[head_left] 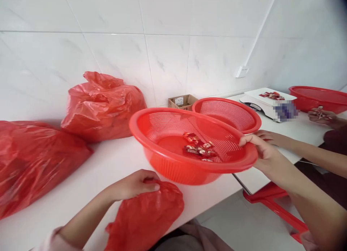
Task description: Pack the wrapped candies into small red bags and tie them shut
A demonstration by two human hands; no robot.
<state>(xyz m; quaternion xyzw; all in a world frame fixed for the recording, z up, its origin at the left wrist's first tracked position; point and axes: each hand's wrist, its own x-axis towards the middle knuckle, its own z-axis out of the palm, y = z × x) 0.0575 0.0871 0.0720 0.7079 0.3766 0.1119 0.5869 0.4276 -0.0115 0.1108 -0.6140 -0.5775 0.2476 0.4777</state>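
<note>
My right hand (257, 149) grips the right rim of a red plastic colander (173, 167), thumb over the edge and fingers beneath. The colander is tilted, and several small red-wrapped pieces (200, 149) lie in it. In front of it, my left hand (135, 186) pinches the top of a red plastic bag (151, 215) at the table's near edge. What the bag contains is hidden.
Two full red bags (103, 102) (35, 164) stand at the left. Behind are a second colander (227, 113), a cardboard box (181, 101) and a white scale (260, 102) bearing wrapped pieces. Co-workers' hands (276, 139) (321, 115) are at the right, near a red basin (320, 99). A red stool (279, 204) is below.
</note>
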